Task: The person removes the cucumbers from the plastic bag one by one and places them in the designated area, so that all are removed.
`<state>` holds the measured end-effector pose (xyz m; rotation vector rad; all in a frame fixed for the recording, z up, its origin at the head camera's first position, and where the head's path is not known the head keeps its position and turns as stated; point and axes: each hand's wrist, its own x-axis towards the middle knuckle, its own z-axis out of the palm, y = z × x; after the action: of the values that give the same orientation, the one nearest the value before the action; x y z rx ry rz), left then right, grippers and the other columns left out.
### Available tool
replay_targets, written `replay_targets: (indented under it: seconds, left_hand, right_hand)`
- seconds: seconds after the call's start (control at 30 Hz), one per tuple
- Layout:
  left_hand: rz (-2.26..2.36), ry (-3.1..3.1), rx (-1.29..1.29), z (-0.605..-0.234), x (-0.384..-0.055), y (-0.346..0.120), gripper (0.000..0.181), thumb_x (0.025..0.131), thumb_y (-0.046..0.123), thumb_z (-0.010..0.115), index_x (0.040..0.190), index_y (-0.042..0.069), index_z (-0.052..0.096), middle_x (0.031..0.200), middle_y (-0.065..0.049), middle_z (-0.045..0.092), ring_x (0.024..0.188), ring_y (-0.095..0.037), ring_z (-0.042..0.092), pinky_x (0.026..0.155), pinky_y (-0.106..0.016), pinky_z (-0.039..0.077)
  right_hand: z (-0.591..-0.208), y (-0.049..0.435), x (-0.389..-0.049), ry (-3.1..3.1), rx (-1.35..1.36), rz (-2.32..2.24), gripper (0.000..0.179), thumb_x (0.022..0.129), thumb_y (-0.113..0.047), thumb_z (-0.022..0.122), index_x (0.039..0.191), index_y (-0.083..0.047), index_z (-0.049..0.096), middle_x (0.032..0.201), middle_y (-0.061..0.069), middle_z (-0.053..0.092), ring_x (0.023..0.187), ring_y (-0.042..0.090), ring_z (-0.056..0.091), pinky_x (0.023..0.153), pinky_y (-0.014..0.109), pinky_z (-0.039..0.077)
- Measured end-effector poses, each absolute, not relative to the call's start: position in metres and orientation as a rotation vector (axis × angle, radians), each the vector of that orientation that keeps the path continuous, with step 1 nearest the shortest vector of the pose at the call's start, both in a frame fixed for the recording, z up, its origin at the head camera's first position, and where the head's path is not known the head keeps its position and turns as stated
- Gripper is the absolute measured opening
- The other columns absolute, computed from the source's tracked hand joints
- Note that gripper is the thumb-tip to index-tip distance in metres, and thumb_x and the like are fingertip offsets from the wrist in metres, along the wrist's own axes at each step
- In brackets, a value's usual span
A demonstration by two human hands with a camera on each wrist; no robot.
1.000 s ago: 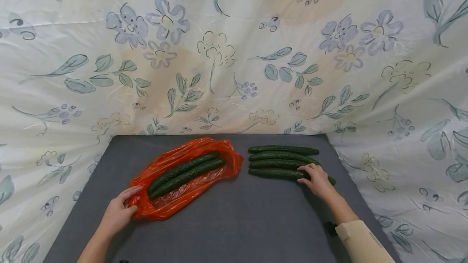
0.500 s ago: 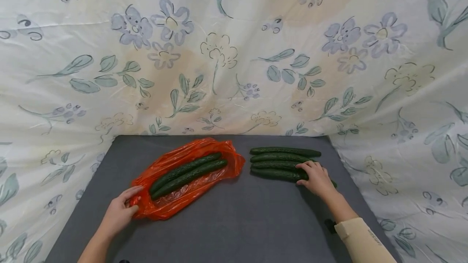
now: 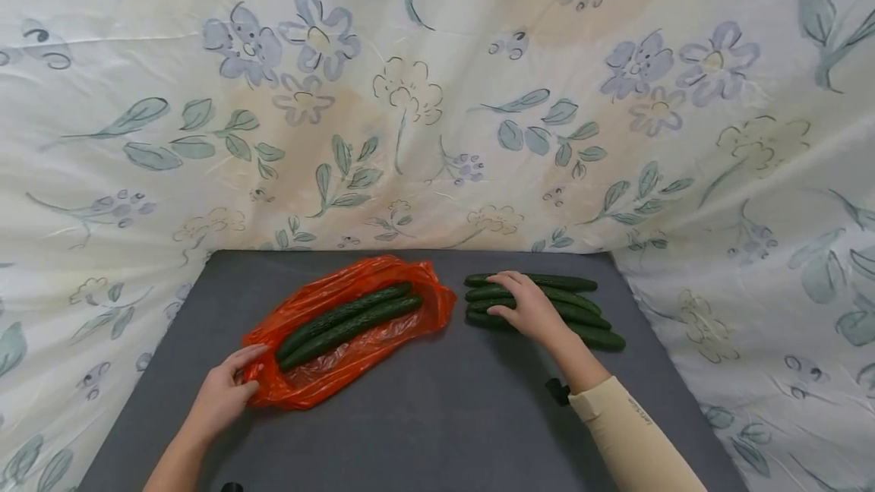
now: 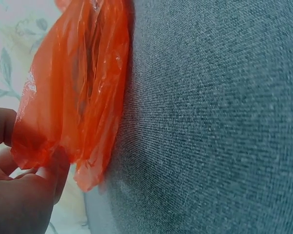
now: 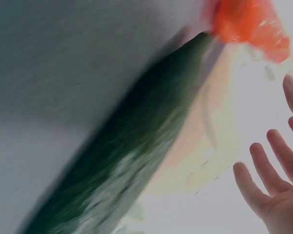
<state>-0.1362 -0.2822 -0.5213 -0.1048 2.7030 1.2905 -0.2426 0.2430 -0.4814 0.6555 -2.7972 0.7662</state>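
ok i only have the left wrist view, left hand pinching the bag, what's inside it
Observer: The head view shows two cucumbers lying side by side in the bag.
Operator: and where's the right hand, can't see it at all
Observer: The right hand is over four cucumbers laid in a row to the right of the bag.
Operator: is it gripping one of those
Observer: No, in the right wrist view its fingers are spread and close round nothing.
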Motion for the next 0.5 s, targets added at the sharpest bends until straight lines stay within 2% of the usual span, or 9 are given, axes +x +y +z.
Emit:
replay_targets:
  seconds: [0.1, 0.27, 0.37, 0.5]
  left_hand:
    - [1.31, 2.705, -0.103, -0.521, -0.136, -0.282, 0.057, 0.09, -0.001, 0.057, 0.146, -0.002, 0.049, 0.155, -0.026, 0.037, 0.122, -0.037, 0.043, 0.068, -0.025, 0.042]
    - [1.335, 2.707, -0.1, -0.522, -0.134, -0.281, 0.056, 0.089, -0.002, 0.057, 0.145, -0.003, 0.05, 0.153, -0.027, 0.039, 0.115, -0.035, 0.047, 0.063, -0.027, 0.042]
    - [1.324, 2.719, -0.093, -0.522, -0.134, -0.281, 0.056, 0.089, -0.002, 0.057, 0.144, -0.003, 0.051, 0.152, -0.027, 0.04, 0.115, -0.035, 0.047, 0.064, -0.026, 0.043]
    - [1.3, 2.729, -0.093, -0.522, -0.134, -0.282, 0.056, 0.088, -0.001, 0.058, 0.144, -0.003, 0.051, 0.153, -0.028, 0.04, 0.118, -0.037, 0.045, 0.067, -0.026, 0.042]
  right_hand:
    - [-0.474, 0.217, -0.244, -2.701, 0.772, 0.86, 0.054, 0.085, -0.022, 0.08, 0.135, -0.014, 0.062, 0.136, 0.009, 0.059, 0.123, 0.031, 0.058, 0.097, 0.049, 0.051]
    - [-0.47, 0.17, -0.246, -2.56, 0.971, 0.986, 0.05, 0.087, -0.017, 0.078, 0.134, -0.012, 0.063, 0.131, 0.009, 0.062, 0.106, 0.029, 0.066, 0.084, 0.042, 0.056]
    - [-0.472, 0.142, -0.248, -2.572, 1.031, 1.038, 0.049, 0.088, -0.019, 0.077, 0.134, -0.013, 0.063, 0.13, 0.008, 0.063, 0.108, 0.03, 0.066, 0.085, 0.043, 0.056]
    - [-0.479, 0.107, -0.255, -2.647, 1.021, 1.09, 0.05, 0.089, -0.025, 0.076, 0.136, -0.015, 0.062, 0.134, 0.006, 0.063, 0.12, 0.028, 0.062, 0.097, 0.047, 0.051]
